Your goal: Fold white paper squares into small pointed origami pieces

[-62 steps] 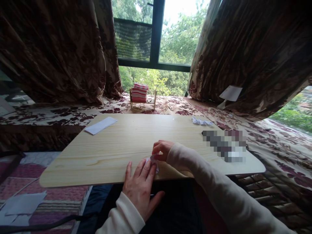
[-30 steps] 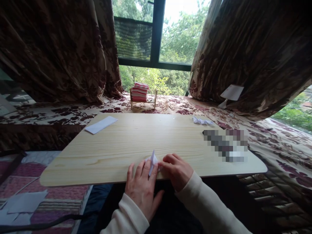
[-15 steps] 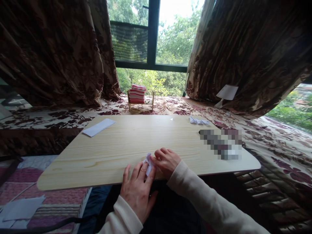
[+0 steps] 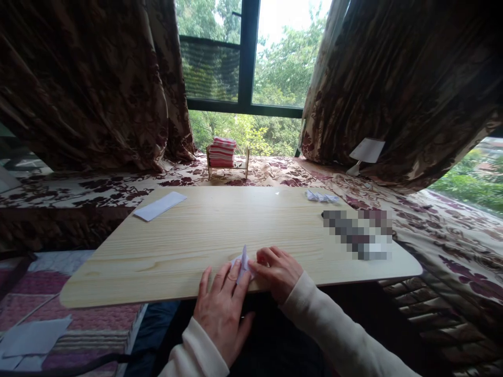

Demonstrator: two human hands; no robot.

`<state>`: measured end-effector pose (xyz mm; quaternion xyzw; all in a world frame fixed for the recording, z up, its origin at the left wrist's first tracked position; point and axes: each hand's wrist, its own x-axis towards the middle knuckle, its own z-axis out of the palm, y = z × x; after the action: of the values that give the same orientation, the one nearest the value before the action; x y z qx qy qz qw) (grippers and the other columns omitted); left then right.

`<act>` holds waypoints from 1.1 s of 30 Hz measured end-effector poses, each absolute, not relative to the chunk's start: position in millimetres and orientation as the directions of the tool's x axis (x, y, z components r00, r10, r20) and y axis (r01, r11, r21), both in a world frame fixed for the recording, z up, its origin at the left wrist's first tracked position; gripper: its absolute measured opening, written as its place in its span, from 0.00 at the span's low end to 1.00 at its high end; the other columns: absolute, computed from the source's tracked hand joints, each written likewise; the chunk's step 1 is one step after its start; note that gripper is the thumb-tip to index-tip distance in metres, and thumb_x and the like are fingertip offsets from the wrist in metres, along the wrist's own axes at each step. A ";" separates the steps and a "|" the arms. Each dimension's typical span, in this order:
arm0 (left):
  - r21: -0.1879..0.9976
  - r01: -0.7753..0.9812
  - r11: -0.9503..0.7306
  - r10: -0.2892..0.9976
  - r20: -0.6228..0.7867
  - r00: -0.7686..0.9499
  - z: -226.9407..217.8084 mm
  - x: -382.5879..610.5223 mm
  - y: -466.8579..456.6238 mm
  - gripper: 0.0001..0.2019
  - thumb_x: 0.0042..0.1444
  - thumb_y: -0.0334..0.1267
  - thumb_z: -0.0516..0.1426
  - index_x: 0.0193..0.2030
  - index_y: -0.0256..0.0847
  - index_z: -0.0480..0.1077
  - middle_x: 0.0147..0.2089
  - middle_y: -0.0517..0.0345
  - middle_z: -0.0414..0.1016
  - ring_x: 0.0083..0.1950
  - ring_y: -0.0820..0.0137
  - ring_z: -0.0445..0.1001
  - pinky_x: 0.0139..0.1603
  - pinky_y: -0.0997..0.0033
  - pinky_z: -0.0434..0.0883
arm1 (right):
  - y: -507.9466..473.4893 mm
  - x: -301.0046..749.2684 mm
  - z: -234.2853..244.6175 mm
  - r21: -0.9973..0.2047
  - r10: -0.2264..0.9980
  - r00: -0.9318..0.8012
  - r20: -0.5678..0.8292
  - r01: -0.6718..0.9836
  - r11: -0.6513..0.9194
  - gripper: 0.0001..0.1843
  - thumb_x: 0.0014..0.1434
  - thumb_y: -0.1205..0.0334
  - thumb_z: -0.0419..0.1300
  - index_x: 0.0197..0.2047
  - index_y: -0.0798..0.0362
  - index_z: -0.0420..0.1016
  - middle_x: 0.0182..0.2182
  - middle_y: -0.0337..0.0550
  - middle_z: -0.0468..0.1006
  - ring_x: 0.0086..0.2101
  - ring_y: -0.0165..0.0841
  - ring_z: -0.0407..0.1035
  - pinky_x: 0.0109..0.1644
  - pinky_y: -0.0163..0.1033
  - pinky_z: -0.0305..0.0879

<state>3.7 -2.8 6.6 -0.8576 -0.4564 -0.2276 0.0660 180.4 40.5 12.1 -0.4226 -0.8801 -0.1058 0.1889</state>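
Note:
Near the front edge of the wooden tabletop [image 4: 188, 235] lies a small piece of folded white paper [image 4: 244, 257], with one pointed flap standing up. My left hand [image 4: 222, 298] rests on its left side, fingers stretched out and spread, fingertips on the paper. From the right, my right hand [image 4: 279, 269] pinches the paper's right edge between thumb and bent fingers. Part of the paper is hidden under the fingers.
A white paper stack [image 4: 160, 206] lies at the back left. Several small folded paper pieces [image 4: 322, 196] sit at the back right, beyond a pixelated area. Striped cloths [image 4: 222, 153] fill a small rack behind the table. A white lamp [image 4: 367, 150] stands right.
My right hand has shifted slightly right and down along the paper. A pointed flap of the paper now stands more upright. My left hand stays nearly in place.

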 end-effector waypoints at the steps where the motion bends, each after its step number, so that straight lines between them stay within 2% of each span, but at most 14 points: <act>1: 0.112 0.803 -0.586 0.745 0.462 0.480 7.7 2.2 -2.9 0.27 0.48 0.38 0.52 0.58 0.40 0.57 0.60 0.50 0.60 0.59 0.56 0.56 0.58 0.48 0.48 | 39.6 179.8 11.4 0.007 0.717 -0.556 0.421 0.792 0.610 0.15 0.51 0.68 0.57 0.44 0.48 0.70 0.35 0.44 0.69 0.34 0.34 0.59 0.35 0.37 0.55; 5: 0.179 0.761 -0.624 0.717 0.517 0.467 14.1 -9.5 2.0 0.23 0.48 0.36 0.51 0.53 0.36 0.61 0.55 0.48 0.66 0.57 0.60 0.60 0.59 0.52 0.49 | 38.5 179.7 11.2 -0.015 0.737 -0.527 0.423 0.809 0.587 0.17 0.49 0.68 0.58 0.45 0.48 0.70 0.35 0.44 0.69 0.35 0.35 0.59 0.36 0.39 0.55; 10: 0.182 0.785 -0.592 0.737 0.517 0.436 20.2 -19.8 28.9 0.19 0.51 0.29 0.45 0.48 0.41 0.67 0.49 0.53 0.71 0.53 0.63 0.63 0.57 0.52 0.51 | 38.4 181.1 12.0 -0.012 0.737 -0.545 0.399 0.801 0.599 0.17 0.52 0.69 0.55 0.45 0.47 0.69 0.35 0.44 0.69 0.35 0.34 0.59 0.36 0.38 0.55; 14: 0.142 0.771 -0.621 0.734 0.450 0.509 20.0 -13.7 50.2 0.18 0.47 0.29 0.47 0.43 0.44 0.69 0.43 0.53 0.71 0.48 0.61 0.65 0.56 0.48 0.50 | 38.3 180.2 11.0 0.008 0.745 -0.530 0.405 0.817 0.577 0.17 0.52 0.69 0.56 0.46 0.47 0.69 0.35 0.44 0.68 0.35 0.35 0.58 0.36 0.38 0.55; 17: 0.082 0.765 -0.639 0.708 0.452 0.543 20.0 -10.6 55.2 0.18 0.47 0.29 0.48 0.43 0.46 0.70 0.40 0.55 0.71 0.46 0.62 0.65 0.57 0.47 0.48 | 37.7 178.2 12.3 0.033 0.746 -0.545 0.383 0.815 0.578 0.16 0.52 0.67 0.56 0.46 0.47 0.69 0.36 0.45 0.68 0.35 0.35 0.59 0.35 0.38 0.55; 21: 0.024 0.743 -0.669 0.665 0.467 0.584 20.8 -15.3 49.6 0.17 0.48 0.29 0.49 0.43 0.45 0.70 0.40 0.54 0.72 0.48 0.62 0.64 0.58 0.46 0.45 | 34.2 175.3 18.6 0.052 0.780 -0.525 0.339 0.839 0.542 0.14 0.55 0.66 0.54 0.45 0.47 0.69 0.36 0.45 0.69 0.36 0.35 0.59 0.35 0.38 0.55; 26: 0.024 0.734 -0.679 0.650 0.486 0.585 18.6 -23.5 41.7 0.18 0.50 0.29 0.48 0.45 0.47 0.69 0.44 0.55 0.72 0.50 0.62 0.63 0.57 0.47 0.47 | 34.9 170.9 29.6 0.057 0.798 -0.536 0.276 0.838 0.543 0.14 0.56 0.65 0.52 0.46 0.47 0.68 0.37 0.45 0.69 0.37 0.36 0.59 0.34 0.38 0.55; 29: 0.011 0.720 -0.693 0.618 0.523 0.587 16.2 -23.7 41.9 0.17 0.50 0.29 0.48 0.45 0.46 0.70 0.47 0.55 0.72 0.51 0.62 0.63 0.57 0.46 0.46 | 43.6 168.3 33.7 0.097 0.807 -0.536 0.248 0.843 0.530 0.11 0.57 0.65 0.51 0.43 0.47 0.70 0.35 0.45 0.70 0.36 0.36 0.60 0.33 0.38 0.54; 33: 0.029 0.707 -0.706 0.604 0.546 0.580 14.2 -21.2 42.1 0.17 0.51 0.29 0.48 0.45 0.45 0.70 0.47 0.56 0.73 0.50 0.62 0.64 0.58 0.47 0.45 | 51.4 172.2 30.4 0.095 0.778 -0.571 0.263 0.817 0.568 0.10 0.56 0.65 0.52 0.41 0.47 0.71 0.35 0.43 0.70 0.34 0.34 0.60 0.33 0.37 0.53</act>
<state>-21.2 42.1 14.2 -0.8837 -0.3709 -0.2688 0.0962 172.2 51.4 30.4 -0.4531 -0.8803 -0.1033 0.0960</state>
